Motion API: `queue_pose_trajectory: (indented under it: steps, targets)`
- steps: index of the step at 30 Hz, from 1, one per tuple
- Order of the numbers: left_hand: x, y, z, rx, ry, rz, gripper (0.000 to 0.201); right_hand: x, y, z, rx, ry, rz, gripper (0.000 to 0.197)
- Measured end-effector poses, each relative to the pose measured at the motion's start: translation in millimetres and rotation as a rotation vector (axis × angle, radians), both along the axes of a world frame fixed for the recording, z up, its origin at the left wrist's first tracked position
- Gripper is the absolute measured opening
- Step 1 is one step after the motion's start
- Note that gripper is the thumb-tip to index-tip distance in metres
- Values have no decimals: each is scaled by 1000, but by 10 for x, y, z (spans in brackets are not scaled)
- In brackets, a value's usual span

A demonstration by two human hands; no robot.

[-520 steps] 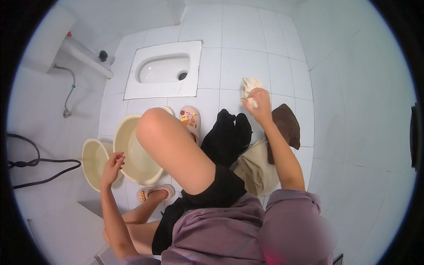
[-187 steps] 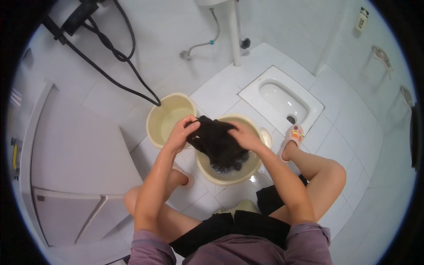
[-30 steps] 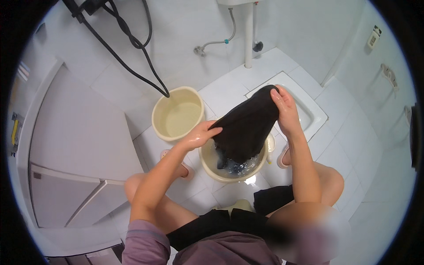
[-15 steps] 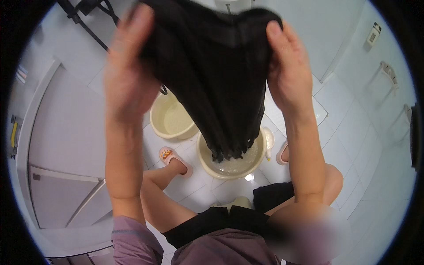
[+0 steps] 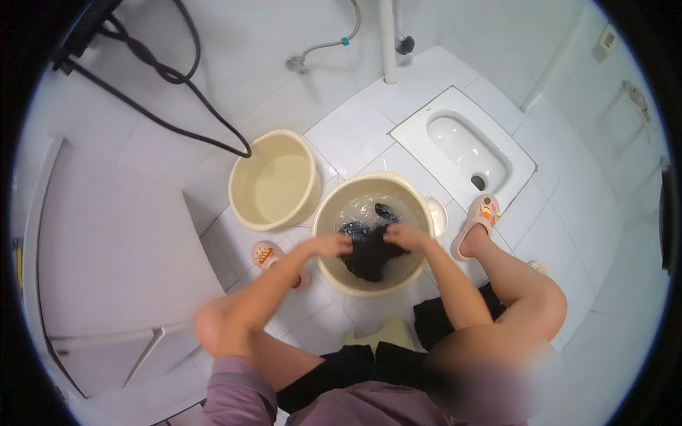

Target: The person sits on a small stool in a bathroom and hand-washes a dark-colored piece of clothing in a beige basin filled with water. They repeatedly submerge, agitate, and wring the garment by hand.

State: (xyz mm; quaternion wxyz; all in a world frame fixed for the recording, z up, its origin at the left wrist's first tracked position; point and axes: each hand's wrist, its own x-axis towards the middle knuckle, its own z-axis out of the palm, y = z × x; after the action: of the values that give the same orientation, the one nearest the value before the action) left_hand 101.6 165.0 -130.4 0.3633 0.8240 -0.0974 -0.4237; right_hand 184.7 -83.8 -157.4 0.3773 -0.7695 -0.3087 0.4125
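A wet black garment [image 5: 371, 254] lies bunched in a cream basin [image 5: 376, 291] that has water in it. Part of the cloth is under the surface. My left hand [image 5: 332, 246] reaches over the basin's left side, its fingers closed on the garment's left edge. On the opposite edge, my right hand [image 5: 405, 237] has its fingers curled round the cloth. Both hands are slightly blurred, and their fingertips are partly hidden against the black fabric.
A second cream basin [image 5: 239, 202] with water stands to the left. Beyond, on the right, is a white squat toilet [image 5: 426, 142]. A white scoop-like item [image 5: 438, 215] lies against the near basin. A black hose [image 5: 206, 106] hangs at upper left; a pale stool [image 5: 383, 334] is beneath me.
Both hands came down from high in front of me with the garment. It was spread between them, its lower end hanging over the basin; now it lies bunched in the water.
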Motion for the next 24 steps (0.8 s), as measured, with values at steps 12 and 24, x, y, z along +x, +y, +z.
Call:
queue_pose_trajectory:
  steps: [12,24]
  targets:
    - [201,-115,-2192,206,-209,998,52,140,746,-1558,-76,-377,-733,24]
    - [249,-317,-2251,-85,63,1189,39,-30,619,-1810,-309,-311,-510,22]
